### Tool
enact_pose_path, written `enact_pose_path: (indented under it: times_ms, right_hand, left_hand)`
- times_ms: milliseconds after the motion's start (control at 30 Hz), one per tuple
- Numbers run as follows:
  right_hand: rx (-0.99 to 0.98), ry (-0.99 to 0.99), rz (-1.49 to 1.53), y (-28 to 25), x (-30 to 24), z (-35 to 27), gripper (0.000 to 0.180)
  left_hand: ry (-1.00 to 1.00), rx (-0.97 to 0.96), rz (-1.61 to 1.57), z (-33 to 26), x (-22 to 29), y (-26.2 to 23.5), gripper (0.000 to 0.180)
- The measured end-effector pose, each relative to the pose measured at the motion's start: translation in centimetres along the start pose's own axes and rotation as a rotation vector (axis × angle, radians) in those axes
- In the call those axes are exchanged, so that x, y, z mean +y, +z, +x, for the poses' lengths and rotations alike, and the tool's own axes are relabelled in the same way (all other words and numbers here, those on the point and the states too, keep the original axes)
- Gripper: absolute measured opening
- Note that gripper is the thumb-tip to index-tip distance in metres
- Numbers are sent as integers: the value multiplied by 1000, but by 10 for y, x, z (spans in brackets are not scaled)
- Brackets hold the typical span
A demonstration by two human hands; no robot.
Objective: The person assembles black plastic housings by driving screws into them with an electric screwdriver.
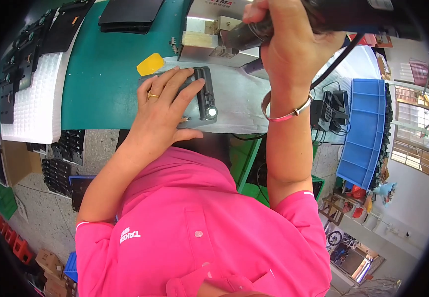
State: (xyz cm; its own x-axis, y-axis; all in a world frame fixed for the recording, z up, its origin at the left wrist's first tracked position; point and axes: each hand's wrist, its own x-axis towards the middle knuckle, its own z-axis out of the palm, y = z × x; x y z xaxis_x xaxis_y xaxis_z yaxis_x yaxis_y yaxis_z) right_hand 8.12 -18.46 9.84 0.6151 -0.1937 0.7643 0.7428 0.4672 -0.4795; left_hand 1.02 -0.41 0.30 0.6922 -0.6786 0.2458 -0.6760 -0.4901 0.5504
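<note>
My left hand (162,101) lies with spread fingers on a dark grey plastic housing (206,94) at the table's near edge. A bright round spot shows at the housing's lower right corner. My right hand (293,49) is raised and wrapped round a black electric screwdriver (246,34), from which a black cable runs down. The driver's nose points left, at the metal screw feeder (204,47) behind the housing; whether they touch I cannot tell. Just beyond my left fingertips sits a yellow piece (150,64).
The green mat (100,94) covers the table. Black panels (130,15) lie at the back, and more stand along white foam (36,99) on the left. To the right are a black power adapter (340,104) with cables and a blue crate (365,128).
</note>
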Motion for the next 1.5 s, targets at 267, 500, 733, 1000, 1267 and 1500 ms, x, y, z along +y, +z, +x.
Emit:
enact_pose_path:
  times_ms: [267, 500, 733, 1000, 1267, 1500]
  right_hand:
    - [152, 221, -338, 0, -51, -36, 49]
    - [172, 290, -387, 2, -56, -75, 41]
    - [251, 276, -376, 5, -56, -83, 45]
    - [252, 257, -362, 5, -56, -84, 45]
    - [242, 287, -381, 5, -54, -86, 43]
    - [127, 337, -532, 6, -54, -84, 40]
  left_hand:
    - [-1, 59, -4, -8, 0, -5, 77]
    - [127, 229, -35, -8, 5, 8, 34]
    - [173, 305, 84, -6, 13, 19, 28]
    - [167, 351, 109, 1, 16, 25, 20]
    - [147, 353, 125, 2, 21, 28, 17]
    - [154, 382, 78, 0, 17, 30, 16]
